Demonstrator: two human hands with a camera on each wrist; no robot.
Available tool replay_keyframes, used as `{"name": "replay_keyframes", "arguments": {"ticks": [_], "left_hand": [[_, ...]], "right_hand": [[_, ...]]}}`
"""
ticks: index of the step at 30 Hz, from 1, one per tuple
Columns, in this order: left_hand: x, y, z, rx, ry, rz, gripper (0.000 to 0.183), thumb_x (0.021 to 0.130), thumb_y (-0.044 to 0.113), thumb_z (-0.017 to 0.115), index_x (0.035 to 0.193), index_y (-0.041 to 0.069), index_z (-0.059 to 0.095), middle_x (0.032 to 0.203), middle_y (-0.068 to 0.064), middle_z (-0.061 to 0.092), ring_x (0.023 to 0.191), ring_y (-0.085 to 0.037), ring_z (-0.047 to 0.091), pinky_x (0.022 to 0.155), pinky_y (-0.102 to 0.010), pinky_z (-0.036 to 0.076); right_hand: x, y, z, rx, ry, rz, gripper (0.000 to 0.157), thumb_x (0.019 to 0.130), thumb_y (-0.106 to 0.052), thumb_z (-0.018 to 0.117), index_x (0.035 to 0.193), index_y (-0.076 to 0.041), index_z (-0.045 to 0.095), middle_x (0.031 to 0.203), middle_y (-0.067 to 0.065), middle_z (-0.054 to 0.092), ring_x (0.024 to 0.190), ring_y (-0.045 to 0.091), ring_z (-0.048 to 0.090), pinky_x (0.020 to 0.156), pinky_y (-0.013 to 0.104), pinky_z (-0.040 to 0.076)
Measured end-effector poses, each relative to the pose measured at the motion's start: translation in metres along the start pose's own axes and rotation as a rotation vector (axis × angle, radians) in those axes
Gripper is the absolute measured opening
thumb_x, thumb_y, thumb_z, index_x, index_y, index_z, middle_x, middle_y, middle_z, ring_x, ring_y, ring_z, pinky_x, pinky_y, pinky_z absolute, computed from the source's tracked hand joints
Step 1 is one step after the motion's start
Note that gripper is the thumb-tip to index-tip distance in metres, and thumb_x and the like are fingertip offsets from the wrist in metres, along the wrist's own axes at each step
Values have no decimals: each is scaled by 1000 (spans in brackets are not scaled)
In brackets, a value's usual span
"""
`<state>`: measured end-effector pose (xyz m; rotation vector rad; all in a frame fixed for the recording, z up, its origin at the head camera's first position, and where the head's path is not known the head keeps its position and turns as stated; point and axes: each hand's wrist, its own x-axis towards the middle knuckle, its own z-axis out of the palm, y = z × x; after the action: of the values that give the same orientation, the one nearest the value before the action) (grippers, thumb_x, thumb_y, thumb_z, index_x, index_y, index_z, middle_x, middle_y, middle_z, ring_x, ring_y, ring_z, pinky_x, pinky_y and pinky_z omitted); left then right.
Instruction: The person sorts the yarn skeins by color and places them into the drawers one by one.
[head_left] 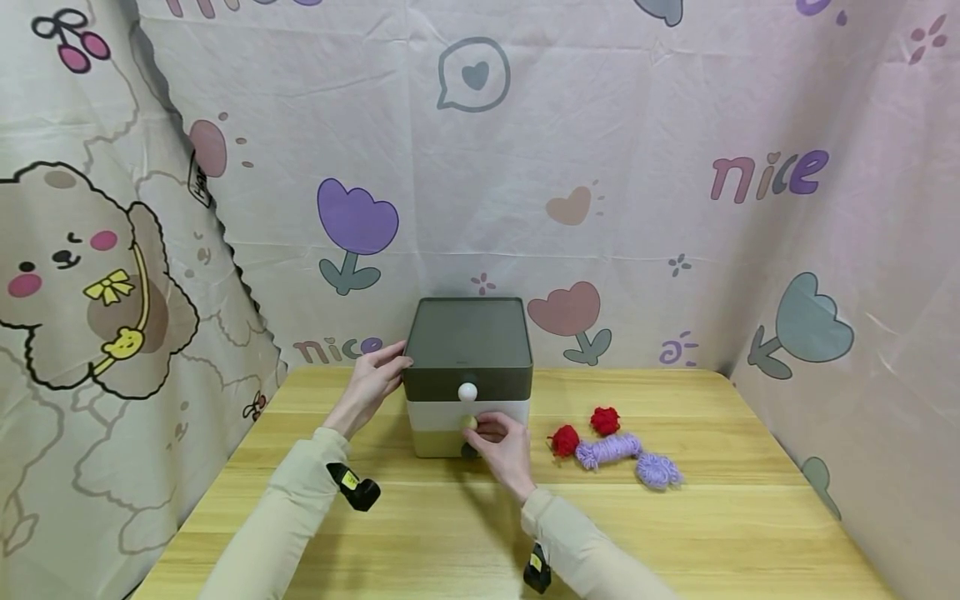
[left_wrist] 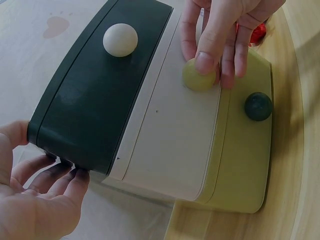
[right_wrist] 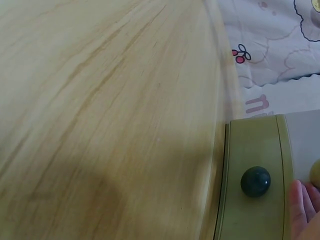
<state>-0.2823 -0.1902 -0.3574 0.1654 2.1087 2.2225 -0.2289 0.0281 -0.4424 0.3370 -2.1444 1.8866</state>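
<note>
A small drawer box stands on the table with three stacked drawers. The dark green top drawer has a white knob. On the white middle drawer is a yellow-green knob, which my right hand pinches between thumb and fingers. Below, the yellow-green bottom drawer carries a dark green knob. My left hand rests against the box's upper left side, its thumb near the top edge. All the drawers appear closed. What lies inside is hidden.
To the right of the box lie two red yarn balls, a lilac yarn skein and a lilac yarn bundle. A printed cloth hangs behind the wooden table and along both sides.
</note>
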Motion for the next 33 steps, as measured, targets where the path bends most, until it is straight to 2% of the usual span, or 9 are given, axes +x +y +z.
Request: {"name": "replay_keyframes", "arguments": {"ticks": [26,33], "left_hand": [[-1,0,0,12,6,-5,56,88,13,53,139,7,30,147,-13,22,133,-23,27,109,-39,25],[1,-1,0,-3,2,1,56,88,12,52,139,6,29,146,-14,24,132,-22,27,109,-39,25]], "right_hand": [[-6,-4,0,5,12,-6,21,70,-4,72,86,7,64,79,23,67,73,30,66,62,18,54],[-13,-2,-3,27,-29,-21,21,71,-6,72,87,6,64,80,22,68,73,29,66,64,22,55]]}}
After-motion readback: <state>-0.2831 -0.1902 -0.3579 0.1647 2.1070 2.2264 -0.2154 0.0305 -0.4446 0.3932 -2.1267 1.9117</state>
